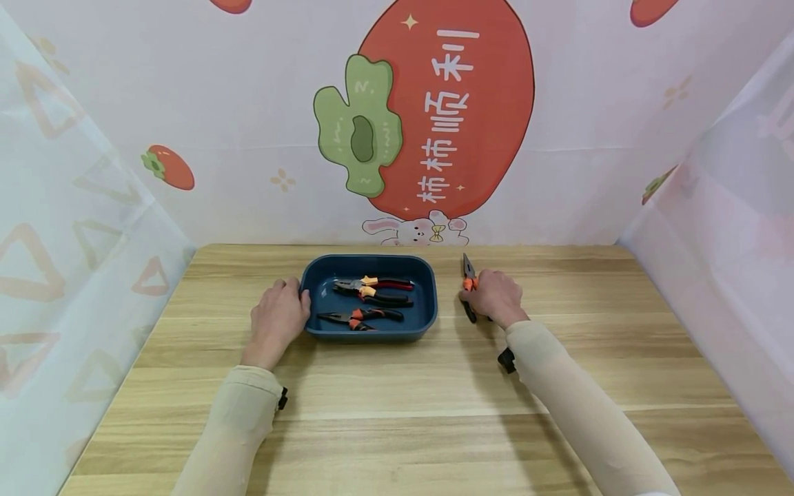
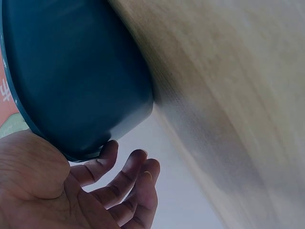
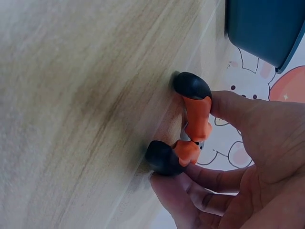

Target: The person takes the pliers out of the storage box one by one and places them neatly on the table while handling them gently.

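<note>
A dark blue rectangular tray (image 1: pixel 372 335) sits on the table, left of centre. My left hand (image 1: pixel 278 313) grips its left end, thumb at the rim and forefinger against the outer wall in the left wrist view; the other fingers are curled beside it. To the tray's right, my right hand (image 1: pixel 496 296) holds needle-nose pliers (image 3: pixel 198 117) with orange-and-black handles, jaws pointing away from me. Thumb and fingers press the two spread handles from either side, close over the tabletop. Inside the tray lie combination pliers (image 1: pixel 378 297) with yellow, red and black handles and another orange-and-black needle-nose pair (image 1: pixel 377 314).
The wood-grain table (image 1: pixel 397 427) reaches back to a white printed cloth (image 1: pixel 248 193) with a large red persimmon drawing. More cloth hangs along both sides. The tray's front wall hides part of the nearest pliers' handle.
</note>
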{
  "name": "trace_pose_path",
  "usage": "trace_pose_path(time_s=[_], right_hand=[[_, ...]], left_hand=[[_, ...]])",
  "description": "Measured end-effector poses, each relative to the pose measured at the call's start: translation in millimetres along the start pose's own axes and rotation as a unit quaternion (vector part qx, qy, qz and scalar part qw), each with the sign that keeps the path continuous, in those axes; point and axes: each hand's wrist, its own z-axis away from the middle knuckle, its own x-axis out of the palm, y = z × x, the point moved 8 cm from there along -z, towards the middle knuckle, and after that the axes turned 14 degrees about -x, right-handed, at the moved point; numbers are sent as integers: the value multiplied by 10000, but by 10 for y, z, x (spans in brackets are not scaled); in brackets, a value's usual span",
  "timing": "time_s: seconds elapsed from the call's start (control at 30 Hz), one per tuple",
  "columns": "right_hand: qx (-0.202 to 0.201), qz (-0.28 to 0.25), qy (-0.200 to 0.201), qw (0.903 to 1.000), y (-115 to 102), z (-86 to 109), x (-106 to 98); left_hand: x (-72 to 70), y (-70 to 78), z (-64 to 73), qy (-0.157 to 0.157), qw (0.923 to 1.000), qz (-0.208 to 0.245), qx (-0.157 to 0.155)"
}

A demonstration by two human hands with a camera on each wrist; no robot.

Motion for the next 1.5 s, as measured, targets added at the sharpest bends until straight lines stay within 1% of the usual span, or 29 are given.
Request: trace_pose_path(time_s=[0.6,0.97,1.23,1.5], right_hand=[[-24,80,23,10000,18,18,-10],[-155,20,392,9991,-45,66,-140],[-490,-83,656,9966,-172,113,-279],[-1060,-111,1015,9891,-395,205,-480]], left_hand=[[-7,7,15,-31,10000,-14,-80],[-23,8,16,20,10000,-24,-30],[-21,13,20,20,10000,-20,-19],[-10,9,9,9,10000,-49,-41]])
